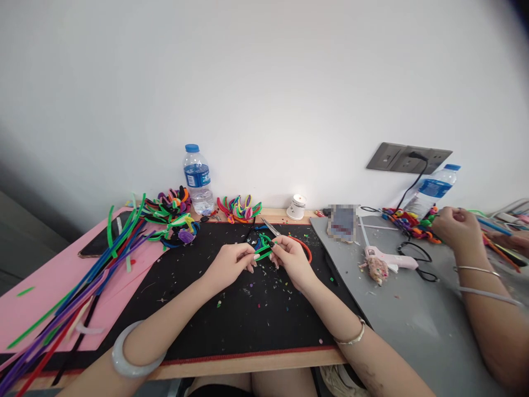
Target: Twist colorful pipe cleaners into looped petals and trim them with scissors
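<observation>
- Green fuzzy stems (264, 253) sit between the two hands, just above the middle of the black mat (248, 325).
- The left hand (237, 259) pinches their near end between thumb and fingers.
- The right hand (290, 259) grasps the same stems from the other side, thumb and fingertips closed on them.
- Blue stems (258, 241) show right behind the green ones (how they join is too small to tell).
- Scissors (270, 226) lie just beyond the right hand, blade toward the wall; an orange-red loop (306, 246) curves beside that hand.
- Bits of fluff and coloured scraps dot the mat.
- Along the wall stand a water bottle (198, 182) and an upturned paper cup (296, 208), with a colourful stem bunch (239, 209) between them.
- Long loose stems (88, 292) cross a pink sheet (28, 275) on the left.
- A pink glue gun (390, 258) rests on the grey surface (413, 325), near a co-worker's hand (460, 229).
</observation>
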`<state>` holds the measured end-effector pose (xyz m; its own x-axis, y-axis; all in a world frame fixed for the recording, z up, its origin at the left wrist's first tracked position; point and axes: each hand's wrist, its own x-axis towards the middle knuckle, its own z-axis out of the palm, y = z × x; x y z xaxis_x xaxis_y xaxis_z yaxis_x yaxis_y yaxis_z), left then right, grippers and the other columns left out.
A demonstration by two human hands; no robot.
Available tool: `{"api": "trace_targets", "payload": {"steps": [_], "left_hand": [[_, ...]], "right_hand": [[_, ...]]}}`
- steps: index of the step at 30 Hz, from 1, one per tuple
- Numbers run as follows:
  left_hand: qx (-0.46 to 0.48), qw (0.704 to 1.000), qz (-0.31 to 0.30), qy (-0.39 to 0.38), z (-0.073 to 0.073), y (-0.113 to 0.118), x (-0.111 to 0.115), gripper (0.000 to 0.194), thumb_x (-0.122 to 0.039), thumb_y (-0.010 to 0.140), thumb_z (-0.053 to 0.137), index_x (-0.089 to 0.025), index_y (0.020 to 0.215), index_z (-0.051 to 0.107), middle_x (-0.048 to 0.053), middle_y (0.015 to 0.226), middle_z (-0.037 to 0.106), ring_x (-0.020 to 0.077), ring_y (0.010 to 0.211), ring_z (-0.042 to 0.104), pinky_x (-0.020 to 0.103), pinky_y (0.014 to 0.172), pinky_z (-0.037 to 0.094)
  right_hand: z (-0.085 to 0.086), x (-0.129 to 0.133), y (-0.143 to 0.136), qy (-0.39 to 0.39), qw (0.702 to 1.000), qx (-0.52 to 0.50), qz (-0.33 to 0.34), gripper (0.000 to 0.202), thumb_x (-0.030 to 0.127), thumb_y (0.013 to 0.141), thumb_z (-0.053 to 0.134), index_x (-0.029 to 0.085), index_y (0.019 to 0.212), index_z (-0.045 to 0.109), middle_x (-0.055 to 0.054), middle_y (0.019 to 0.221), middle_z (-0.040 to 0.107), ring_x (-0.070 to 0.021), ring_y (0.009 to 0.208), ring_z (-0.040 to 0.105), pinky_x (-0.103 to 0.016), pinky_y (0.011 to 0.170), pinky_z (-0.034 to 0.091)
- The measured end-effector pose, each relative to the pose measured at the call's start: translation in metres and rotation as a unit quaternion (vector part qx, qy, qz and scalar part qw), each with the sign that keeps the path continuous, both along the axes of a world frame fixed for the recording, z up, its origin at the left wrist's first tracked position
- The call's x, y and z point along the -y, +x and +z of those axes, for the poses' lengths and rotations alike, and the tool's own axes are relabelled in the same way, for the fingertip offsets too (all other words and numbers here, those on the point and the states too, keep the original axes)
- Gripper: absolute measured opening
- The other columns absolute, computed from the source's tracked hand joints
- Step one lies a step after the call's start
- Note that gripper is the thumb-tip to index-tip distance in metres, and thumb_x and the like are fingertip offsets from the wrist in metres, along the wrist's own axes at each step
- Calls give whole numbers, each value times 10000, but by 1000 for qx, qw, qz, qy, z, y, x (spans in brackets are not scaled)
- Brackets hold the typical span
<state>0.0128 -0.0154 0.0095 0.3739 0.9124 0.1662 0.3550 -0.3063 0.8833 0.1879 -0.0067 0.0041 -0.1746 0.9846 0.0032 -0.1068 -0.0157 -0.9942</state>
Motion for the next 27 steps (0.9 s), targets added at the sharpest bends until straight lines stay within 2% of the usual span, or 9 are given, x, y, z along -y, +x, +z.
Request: {"api": "trace_targets", "payload": {"steps": [6,12,16,21,24,27], "left_hand": [[43,999,29,14,2,1,0,214,-321,804,463,-162,729,586,10,641,627,133,568,614,234,586,474],[78,995,61,-3,1,2,1,200,-326,793,486,-160,737,583,2,612,621,138,569,614,240,593,486],[105,993,57,-21,-2,2,0,198,-329,789,501,-152,761,585,11,628,625,146,588,620,254,608,494],[136,989,36,-42,-6,2,-2,237,-298,776,531,-144,948,587,32,737,656,161,660,642,269,646,510],[114,993,14,-10,-4,0,-1,309,-268,757,563,-171,1049,593,44,873,675,166,751,643,278,711,511],[57,996,-1,67,-1,-2,-1,259,-246,737,596,-201,985,655,41,952,673,166,814,628,261,731,502]], "right_hand": [[2,1,1,-36,997,-64,3,215,333,666,638,166,719,514,14,570,569,-75,447,469,-203,450,381],[3,1,2,-38,994,-103,17,224,335,669,652,158,655,515,29,552,522,-59,449,410,-197,450,338],[3,1,1,-46,991,-125,18,230,341,665,659,162,661,515,31,559,515,-66,467,414,-201,460,332],[2,0,3,-44,990,-136,16,213,317,665,666,158,678,525,26,554,524,-69,467,424,-203,458,339],[0,-2,4,-48,989,-141,17,198,301,674,662,155,684,529,27,545,527,-65,455,422,-200,451,338],[0,-2,5,-52,987,-148,19,187,289,683,658,152,683,531,28,540,530,-59,441,418,-194,443,333]]}}
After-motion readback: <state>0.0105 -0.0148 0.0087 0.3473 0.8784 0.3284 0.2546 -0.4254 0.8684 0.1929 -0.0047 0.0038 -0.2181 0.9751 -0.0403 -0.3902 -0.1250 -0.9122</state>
